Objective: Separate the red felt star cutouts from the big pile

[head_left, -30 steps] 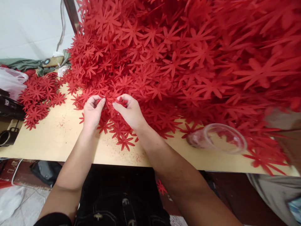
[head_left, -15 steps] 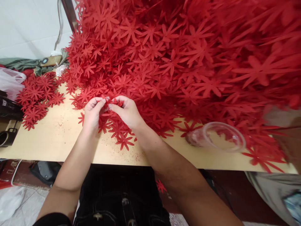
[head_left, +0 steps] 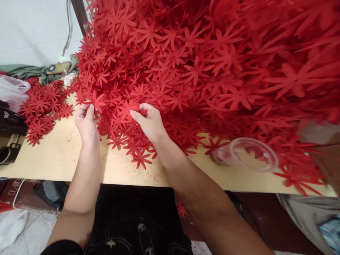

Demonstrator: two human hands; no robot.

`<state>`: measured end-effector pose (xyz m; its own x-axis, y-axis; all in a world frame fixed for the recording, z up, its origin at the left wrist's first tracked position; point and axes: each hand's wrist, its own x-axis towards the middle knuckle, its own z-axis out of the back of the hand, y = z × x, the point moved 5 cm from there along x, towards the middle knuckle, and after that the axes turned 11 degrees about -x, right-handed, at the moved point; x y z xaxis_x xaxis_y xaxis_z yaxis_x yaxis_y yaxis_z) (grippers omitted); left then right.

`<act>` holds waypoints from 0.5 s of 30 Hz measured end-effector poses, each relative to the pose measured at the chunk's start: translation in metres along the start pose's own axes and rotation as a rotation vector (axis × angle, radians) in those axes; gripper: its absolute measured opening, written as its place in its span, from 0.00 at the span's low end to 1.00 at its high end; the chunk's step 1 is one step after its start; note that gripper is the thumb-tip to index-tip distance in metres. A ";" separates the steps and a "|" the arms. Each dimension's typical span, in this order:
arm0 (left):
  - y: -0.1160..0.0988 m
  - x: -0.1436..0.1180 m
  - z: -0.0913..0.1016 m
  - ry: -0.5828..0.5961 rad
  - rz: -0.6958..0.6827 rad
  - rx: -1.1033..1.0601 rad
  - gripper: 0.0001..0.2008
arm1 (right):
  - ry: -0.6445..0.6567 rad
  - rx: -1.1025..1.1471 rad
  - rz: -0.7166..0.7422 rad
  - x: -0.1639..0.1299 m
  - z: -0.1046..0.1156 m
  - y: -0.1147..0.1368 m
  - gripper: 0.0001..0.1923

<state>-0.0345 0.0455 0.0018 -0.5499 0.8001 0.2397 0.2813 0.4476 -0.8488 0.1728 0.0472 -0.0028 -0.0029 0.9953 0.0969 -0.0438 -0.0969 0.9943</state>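
A red flower-shaped cutout point(head_left: 97, 102) with long narrow petals is pinched between the thumb and fingers of my left hand point(head_left: 87, 118). My right hand point(head_left: 149, 120), a little to the right, grips another red flower-shaped cutout point(head_left: 128, 109) by its right side; whether more than one layer is in that hand I cannot tell. The two hands are apart. Just behind and below them spreads a big heap of the same red cutouts point(head_left: 170, 63). One loose cutout point(head_left: 140, 159) lies at the heap's front edge, below my right hand.
The pale wooden table point(head_left: 58, 152) has red specks on it. At left lies a smaller pile of red cutouts point(head_left: 41, 104) beside a white plastic bag point(head_left: 12, 92) and a dark mug point(head_left: 7, 154). A clear plastic cup point(head_left: 225, 154) rests on its side at right.
My hands were together at the heap's front; now they are separated. The left has moved left with one cutout, while the right has shifted slightly right, holding another.
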 end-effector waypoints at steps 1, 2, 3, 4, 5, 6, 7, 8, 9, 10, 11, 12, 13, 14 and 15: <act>0.001 0.002 0.002 -0.005 -0.017 0.028 0.12 | 0.002 0.003 0.010 0.000 0.000 0.000 0.08; 0.002 0.003 0.004 -0.006 -0.032 0.059 0.12 | 0.003 0.011 0.018 -0.001 0.000 0.000 0.09; 0.002 0.004 0.005 -0.004 -0.049 0.090 0.12 | 0.005 0.023 0.024 -0.001 -0.001 0.000 0.09; 0.002 0.005 0.005 0.001 -0.068 0.119 0.12 | 0.008 0.039 0.025 -0.001 -0.001 0.000 0.10; 0.002 0.006 0.005 0.005 -0.090 0.142 0.13 | 0.011 0.057 0.023 -0.002 -0.001 0.001 0.11; 0.001 0.006 0.005 0.008 -0.112 0.158 0.13 | 0.016 0.073 0.020 -0.002 -0.001 0.002 0.13; 0.001 0.005 0.004 0.012 -0.127 0.169 0.13 | 0.021 0.083 0.016 -0.002 -0.002 0.003 0.15; 0.000 0.004 0.002 0.018 -0.137 0.176 0.13 | 0.027 0.085 0.015 -0.003 -0.002 0.004 0.16; -0.001 0.002 0.000 0.026 -0.140 0.183 0.13 | 0.034 0.080 0.017 -0.003 -0.002 0.005 0.18; -0.001 0.000 -0.003 0.038 -0.137 0.188 0.13 | 0.038 0.074 0.023 -0.004 -0.003 0.005 0.19; -0.001 -0.003 -0.007 0.052 -0.130 0.192 0.14 | 0.042 0.066 0.029 -0.004 -0.003 0.006 0.19; -0.002 -0.006 -0.010 0.066 -0.119 0.193 0.14 | 0.046 0.061 0.033 -0.004 -0.004 0.006 0.19; -0.001 -0.009 -0.014 0.082 -0.105 0.191 0.14 | 0.048 0.058 0.035 -0.004 -0.004 0.005 0.18; -0.001 -0.012 -0.019 0.103 -0.085 0.186 0.15 | 0.051 0.054 0.033 -0.004 -0.005 0.004 0.17; 0.000 -0.015 -0.023 0.128 -0.059 0.181 0.15 | 0.050 0.051 0.030 -0.003 -0.006 0.003 0.16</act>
<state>-0.0082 0.0422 0.0087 -0.4539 0.8238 0.3395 0.0997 0.4256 -0.8994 0.1671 0.0438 -0.0004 -0.0536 0.9906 0.1255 0.0081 -0.1253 0.9921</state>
